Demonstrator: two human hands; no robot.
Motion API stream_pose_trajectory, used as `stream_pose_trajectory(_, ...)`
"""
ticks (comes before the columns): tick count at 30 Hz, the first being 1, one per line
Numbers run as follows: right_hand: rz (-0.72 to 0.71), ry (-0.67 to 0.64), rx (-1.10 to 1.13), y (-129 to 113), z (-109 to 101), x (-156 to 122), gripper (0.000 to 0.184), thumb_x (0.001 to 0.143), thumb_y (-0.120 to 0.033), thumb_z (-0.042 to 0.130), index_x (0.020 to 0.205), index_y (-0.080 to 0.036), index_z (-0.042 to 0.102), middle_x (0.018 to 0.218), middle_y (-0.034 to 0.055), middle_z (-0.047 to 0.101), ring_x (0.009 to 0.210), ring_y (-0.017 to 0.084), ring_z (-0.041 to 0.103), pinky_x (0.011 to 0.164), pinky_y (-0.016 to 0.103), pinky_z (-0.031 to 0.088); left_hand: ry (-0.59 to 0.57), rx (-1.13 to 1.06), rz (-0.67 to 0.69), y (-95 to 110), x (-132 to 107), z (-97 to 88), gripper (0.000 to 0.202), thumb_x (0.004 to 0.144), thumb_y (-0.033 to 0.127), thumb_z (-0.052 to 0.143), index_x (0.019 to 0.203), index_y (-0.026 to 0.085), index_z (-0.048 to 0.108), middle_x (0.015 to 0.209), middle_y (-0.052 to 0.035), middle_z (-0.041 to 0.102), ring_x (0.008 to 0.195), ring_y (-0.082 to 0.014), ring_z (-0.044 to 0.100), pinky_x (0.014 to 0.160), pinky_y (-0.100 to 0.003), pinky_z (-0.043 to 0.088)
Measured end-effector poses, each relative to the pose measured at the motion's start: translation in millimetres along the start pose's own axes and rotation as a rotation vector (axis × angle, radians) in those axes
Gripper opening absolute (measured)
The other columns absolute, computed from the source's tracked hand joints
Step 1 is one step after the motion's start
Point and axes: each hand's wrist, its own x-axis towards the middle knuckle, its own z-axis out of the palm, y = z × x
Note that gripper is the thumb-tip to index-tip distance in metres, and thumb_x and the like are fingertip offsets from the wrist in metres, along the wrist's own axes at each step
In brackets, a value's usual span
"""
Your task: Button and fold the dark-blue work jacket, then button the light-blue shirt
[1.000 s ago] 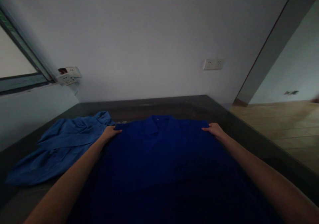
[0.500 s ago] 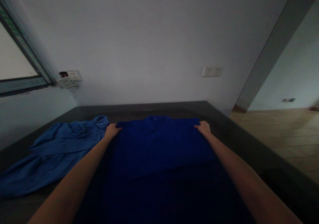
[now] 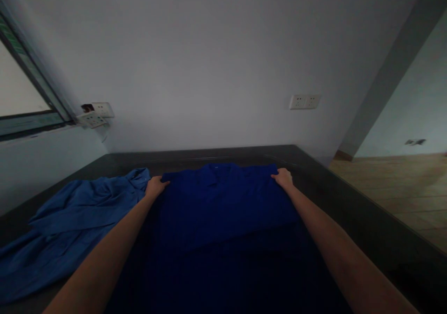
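A dark blue collared shirt (image 3: 223,207) lies spread on a dark table (image 3: 349,202), collar toward the far wall. My left hand (image 3: 155,186) is closed on the shirt's far left shoulder edge. On the far right shoulder edge, my right hand (image 3: 283,179) pinches the cloth. Both arms reach forward along the shirt's sides. The near part of the shirt is in deep shadow.
A lighter blue garment (image 3: 73,216) lies crumpled on the table's left side, touching the shirt near my left hand. White wall sockets (image 3: 304,102) sit on the far wall, more sockets (image 3: 94,114) by the window at left. Tiled floor (image 3: 401,183) opens to the right.
My two hands have drawn closer together with the shirt's shoulders, the right one moving left most. The shirt's top now looks narrower.
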Motion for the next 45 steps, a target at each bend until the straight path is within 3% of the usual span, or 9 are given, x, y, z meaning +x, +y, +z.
stream_pose_trajectory(8,-0.107,0.013,-0.054,2.3,0.1,-8.0,0.027,0.081,-0.031,0.062,0.102,-0.014,0.065,0.101,0.0152,0.067,0.099,0.028,0.064,0.081,0.035,0.050,0.151,0.209,0.174,2.2,-14.8,5.8,0.048,0.085,0.041,0.047,0.121,0.010,0.053,0.115,-0.0187,0.062,0.109,-0.0314,0.056,0.091,-0.038,0.044)
stream_pose_trajectory(11,-0.161,0.121,-0.074,1.2,-5.7,-19.6,0.049,0.085,-0.033,0.057,0.128,-0.011,0.049,0.122,0.0198,0.057,0.114,0.031,0.054,0.091,0.039,0.045,0.300,0.213,0.158,10.6,-23.5,-1.7,0.059,0.087,0.046,0.042,0.133,0.008,0.042,0.124,-0.0211,0.055,0.113,-0.0331,0.053,0.092,-0.041,0.043)
stream_pose_trajectory(14,-0.315,0.264,-0.112,-3.6,-9.8,-35.7,0.051,0.091,-0.036,0.045,0.135,-0.011,0.041,0.130,0.0205,0.050,0.121,0.032,0.047,0.096,0.043,0.042,0.385,0.220,0.208,26.8,-33.7,-10.7,0.050,0.090,0.043,0.035,0.128,0.013,0.049,0.126,-0.0185,0.054,0.120,-0.0332,0.047,0.096,-0.044,0.040)
stream_pose_trajectory(18,-0.543,0.176,-0.177,-3.4,-4.9,-59.4,0.048,0.094,-0.042,0.036,0.132,-0.015,0.049,0.139,0.0161,0.045,0.130,0.030,0.039,0.106,0.045,0.032,0.184,0.272,0.375,40.8,-51.7,-5.1,0.040,0.089,0.037,0.039,0.119,0.019,0.059,0.125,-0.0124,0.058,0.119,-0.0288,0.050,0.099,-0.040,0.038)
stream_pose_trajectory(21,-0.553,0.037,-0.248,9.1,2.8,-70.1,0.051,0.094,-0.045,0.035,0.132,-0.015,0.051,0.144,0.0154,0.040,0.135,0.031,0.031,0.109,0.050,0.025,0.071,0.298,0.355,34.2,-66.1,12.3,0.049,0.089,0.043,0.040,0.129,0.018,0.053,0.136,-0.0131,0.050,0.128,-0.0307,0.042,0.106,-0.044,0.031)
stream_pose_trajectory(27,-0.562,-0.095,-0.237,35.5,12.0,-69.2,0.053,0.095,-0.046,0.033,0.140,-0.020,0.040,0.148,0.0133,0.035,0.138,0.027,0.028,0.111,0.053,0.020,-0.016,0.245,0.273,16.4,-77.4,30.6,0.055,0.094,0.048,0.029,0.144,0.026,0.034,0.151,-0.0096,0.031,0.140,-0.0301,0.024,0.110,-0.049,0.022)
stream_pose_trajectory(32,-0.559,-0.085,-0.252,35.5,13.7,-68.3,0.054,0.095,-0.047,0.032,0.140,-0.019,0.040,0.147,0.0134,0.035,0.138,0.027,0.028,0.110,0.055,0.019,-0.019,0.201,0.249,20.8,-77.5,27.5,0.055,0.093,0.050,0.030,0.143,0.028,0.036,0.151,-0.0076,0.031,0.140,-0.0290,0.023,0.111,-0.048,0.020)
stream_pose_trajectory(41,-0.659,0.149,-0.165,21.7,-7.3,-86.8,0.041,0.095,-0.035,0.035,0.120,-0.015,0.060,0.130,0.0128,0.056,0.127,0.025,0.043,0.111,0.047,0.019,0.413,0.008,0.344,36.2,-105.2,-5.1,0.035,0.092,0.029,0.037,0.113,0.017,0.061,0.117,-0.0105,0.061,0.113,-0.0238,0.053,0.103,-0.038,0.033)
stream_pose_trajectory(45,-0.675,0.209,-0.057,16.5,-26.8,-106.7,0.038,0.095,-0.032,0.034,0.113,-0.014,0.063,0.115,0.0122,0.064,0.113,0.024,0.052,0.105,0.040,0.031,0.434,-0.118,0.391,37.8,-122.9,-38.6,0.032,0.090,0.024,0.037,0.110,0.016,0.061,0.110,-0.0099,0.063,0.106,-0.0220,0.056,0.097,-0.035,0.039)
